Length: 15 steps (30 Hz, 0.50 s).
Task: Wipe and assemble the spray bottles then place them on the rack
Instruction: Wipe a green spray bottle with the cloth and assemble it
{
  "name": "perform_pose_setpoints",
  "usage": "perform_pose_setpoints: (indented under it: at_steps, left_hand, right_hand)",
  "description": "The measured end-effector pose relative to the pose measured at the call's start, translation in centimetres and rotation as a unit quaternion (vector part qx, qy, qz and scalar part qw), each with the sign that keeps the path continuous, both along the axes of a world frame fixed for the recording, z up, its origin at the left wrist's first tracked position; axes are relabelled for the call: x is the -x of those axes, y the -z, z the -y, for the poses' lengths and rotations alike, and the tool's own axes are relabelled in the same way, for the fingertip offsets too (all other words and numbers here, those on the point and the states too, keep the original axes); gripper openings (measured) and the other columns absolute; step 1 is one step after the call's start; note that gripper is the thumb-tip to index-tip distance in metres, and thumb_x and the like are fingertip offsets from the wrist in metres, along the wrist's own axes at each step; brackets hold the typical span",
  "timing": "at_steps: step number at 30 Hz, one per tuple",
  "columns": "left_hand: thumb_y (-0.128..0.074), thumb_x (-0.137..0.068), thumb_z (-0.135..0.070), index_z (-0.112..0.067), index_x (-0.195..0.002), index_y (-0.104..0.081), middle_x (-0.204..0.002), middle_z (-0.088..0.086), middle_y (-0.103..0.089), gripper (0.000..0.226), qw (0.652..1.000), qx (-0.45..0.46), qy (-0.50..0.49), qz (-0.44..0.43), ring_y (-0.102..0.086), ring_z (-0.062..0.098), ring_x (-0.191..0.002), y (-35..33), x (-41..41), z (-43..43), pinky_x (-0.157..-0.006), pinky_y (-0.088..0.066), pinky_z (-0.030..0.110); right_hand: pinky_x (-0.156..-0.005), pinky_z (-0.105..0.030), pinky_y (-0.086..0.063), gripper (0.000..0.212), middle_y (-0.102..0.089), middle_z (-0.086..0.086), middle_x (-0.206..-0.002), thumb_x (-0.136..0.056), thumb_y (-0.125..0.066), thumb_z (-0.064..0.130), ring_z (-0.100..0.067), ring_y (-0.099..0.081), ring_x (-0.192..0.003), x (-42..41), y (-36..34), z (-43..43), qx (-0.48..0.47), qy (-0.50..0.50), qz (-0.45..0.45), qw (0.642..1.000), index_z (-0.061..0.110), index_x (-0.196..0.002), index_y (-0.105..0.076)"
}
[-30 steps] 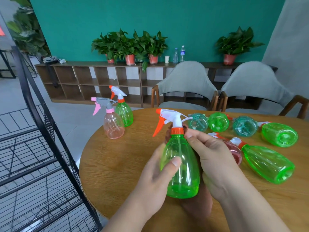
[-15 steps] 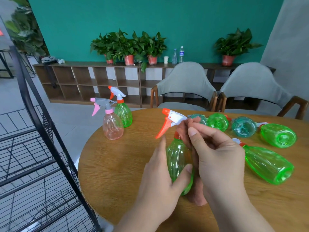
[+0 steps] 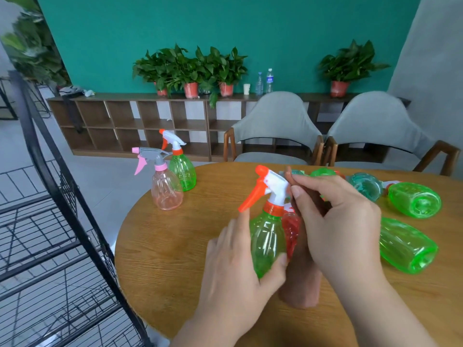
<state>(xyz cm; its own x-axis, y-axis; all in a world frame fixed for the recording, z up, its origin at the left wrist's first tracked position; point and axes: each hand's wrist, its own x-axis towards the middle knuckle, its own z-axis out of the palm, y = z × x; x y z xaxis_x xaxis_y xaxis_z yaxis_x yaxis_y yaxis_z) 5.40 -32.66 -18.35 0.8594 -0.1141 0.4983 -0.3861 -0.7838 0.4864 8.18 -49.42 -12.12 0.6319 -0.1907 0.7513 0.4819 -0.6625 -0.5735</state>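
The green spray bottle (image 3: 266, 241) is upright above the middle of the round wooden desk (image 3: 175, 246), and its white spray head (image 3: 274, 184) and orange trigger (image 3: 253, 196) point left. The left hand (image 3: 233, 279) wraps the bottle's body from the left. Its grip is curled round the bottle, with the thumb across the lower front and the forefinger reaching up toward the trigger tip. The right hand (image 3: 338, 221) is at the back of the spray head. Its grip pinches a reddish-brown cloth (image 3: 302, 286) against the white plastic, and the rest of the cloth hangs down behind the bottle to the desk.

A red bottle (image 3: 292, 226) lies just behind the held one, mostly hidden. To the right, two green bottles lie on their sides, one near (image 3: 406, 246) and one farther back (image 3: 416, 200). A teal bottle (image 3: 365, 186) lies beside the farther one. More bottles show above the right hand but are too covered to make out.

At the desk's far left edge, a pink bottle (image 3: 166, 191) with a grey head and a green bottle (image 3: 181, 171) with a white head stand upright, touching or nearly so. The black wire rack (image 3: 50, 221) stands on the floor left of the desk. Two grey chairs (image 3: 275, 126) face the far side, in front of a low wooden shelf (image 3: 125, 121) that carries potted plants (image 3: 190, 71).
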Motion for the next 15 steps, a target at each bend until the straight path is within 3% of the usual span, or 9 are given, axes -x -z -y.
perform_pose_setpoints:
  at_steps: [2, 6, 8, 10, 12, 15]
  left_hand:
    - [-0.039, -0.089, -0.079, -0.04, -0.164, 0.005, -0.148, -0.028, -0.036, 0.095, 1.0, -0.011, 0.006, -0.003, -0.034, -0.006, -0.137, -0.3, 0.0, -0.3, -0.113, -0.032, 0.027]
    - [-0.048, -0.091, -0.073, -0.035, -0.163, -0.007, -0.141, -0.023, -0.042, 0.091, 0.998, -0.049, 0.042, -0.025, -0.046, 0.003, -0.131, -0.2, 0.2, 0.4, -0.109, -0.04, 0.037]
    - [-0.052, -0.09, -0.071, -0.039, -0.164, -0.008, -0.142, -0.03, -0.04, 0.092, 0.998, -0.031, 0.053, -0.034, -0.043, -0.005, -0.132, -0.2, 0.4, 0.6, -0.111, -0.04, 0.035]
    - [-0.05, -0.088, -0.075, -0.053, -0.163, 0.001, -0.146, -0.048, -0.026, 0.094, 0.997, 0.021, 0.058, -0.045, -0.029, -0.022, -0.134, -0.3, 0.6, 0.4, -0.117, -0.033, 0.023]
    - [-0.047, -0.084, -0.081, -0.061, -0.161, 0.007, -0.151, -0.059, -0.008, 0.097, 0.991, 0.084, 0.063, -0.08, -0.018, -0.024, -0.142, -0.3, 0.7, -0.1, -0.124, -0.025, 0.022]
    - [-0.054, -0.082, -0.081, -0.055, -0.167, -0.004, -0.166, -0.042, -0.021, 0.102, 0.973, 0.168, 0.084, -0.131, -0.023, -0.013, -0.154, 0.0, 0.4, -0.8, -0.131, -0.028, 0.036]
  right_hand:
    - [-0.097, -0.021, -0.053, 0.023, -0.076, 0.019, -0.11, -0.096, -0.079, 0.019, -0.002, -0.07, -0.108, 0.1, -0.1, 0.3, -0.014, -0.012, -0.029, 0.999, 0.029, -0.116, -0.083]
    - [-0.1, -0.024, -0.053, 0.024, -0.076, 0.015, -0.117, -0.098, -0.078, 0.014, -0.008, -0.071, -0.116, 1.0, -1.0, -0.4, -0.025, -0.056, 0.041, 0.997, 0.024, -0.119, -0.082]
    - [-0.101, -0.023, -0.052, 0.023, -0.076, 0.015, -0.118, -0.098, -0.077, 0.016, -0.009, -0.071, -0.117, 1.0, -1.2, -0.3, -0.01, -0.067, 0.048, 0.997, 0.023, -0.12, -0.082]
    - [-0.099, -0.017, -0.05, 0.023, -0.076, 0.021, -0.115, -0.099, -0.077, 0.019, -0.003, -0.07, -0.115, 0.6, -1.1, 0.4, -0.006, -0.064, 0.01, 0.998, 0.029, -0.119, -0.082]
    - [-0.089, -0.007, -0.049, 0.022, -0.077, 0.026, -0.107, -0.098, -0.077, 0.021, 0.008, -0.07, -0.106, 0.3, -1.1, 1.1, -0.026, -0.076, -0.057, 0.995, 0.035, -0.114, -0.082]
    - [-0.081, -0.003, -0.049, 0.022, -0.079, 0.026, -0.099, -0.099, -0.075, 0.017, 0.01, -0.072, -0.096, 0.0, -1.1, 1.9, -0.101, -0.141, -0.142, 0.974, 0.036, -0.11, -0.082]
